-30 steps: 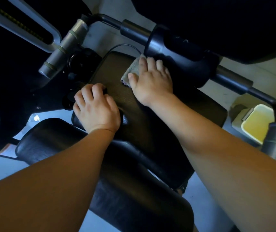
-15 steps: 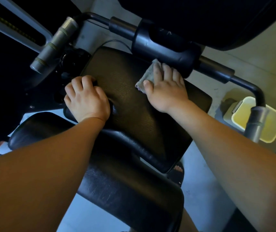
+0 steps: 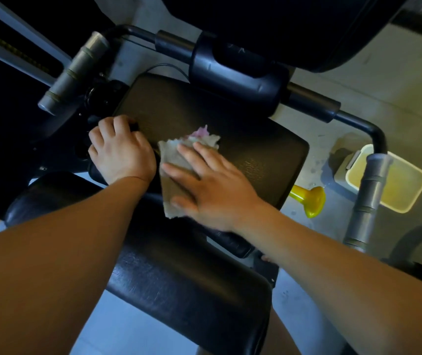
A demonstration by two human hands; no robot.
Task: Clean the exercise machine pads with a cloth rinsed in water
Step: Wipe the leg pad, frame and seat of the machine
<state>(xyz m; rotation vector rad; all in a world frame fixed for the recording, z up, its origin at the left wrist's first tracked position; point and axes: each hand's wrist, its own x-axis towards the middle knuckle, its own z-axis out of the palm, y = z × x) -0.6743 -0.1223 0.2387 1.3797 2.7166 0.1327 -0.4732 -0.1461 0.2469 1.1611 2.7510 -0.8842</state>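
Mid-wipe on the seat pad (image 3: 256, 149)
Cloth (image 3: 170, 162) sits left-of-centre on the pad, right hand (image 3: 212, 185) pressing it flat, fingers straight, grip apart. Left hand (image 3: 120, 152) looks clamped on the pad's left edge, though it's dim there. Next I'd sweep toward the pad's right side, keeping pressure even.

The seat pad (image 3: 250, 149) looks like dark vinyl with a fine pebbly grain, pretty matt. The lower pad (image 3: 179, 290) is glossier black, scuffed with fine scratches. The cloth (image 3: 172, 160) is soft pale fabric, ragged at the edges. The handle grip (image 3: 74, 73) is dull grey and ribbed, and the tub (image 3: 404, 190) is smooth yellowish plastic.
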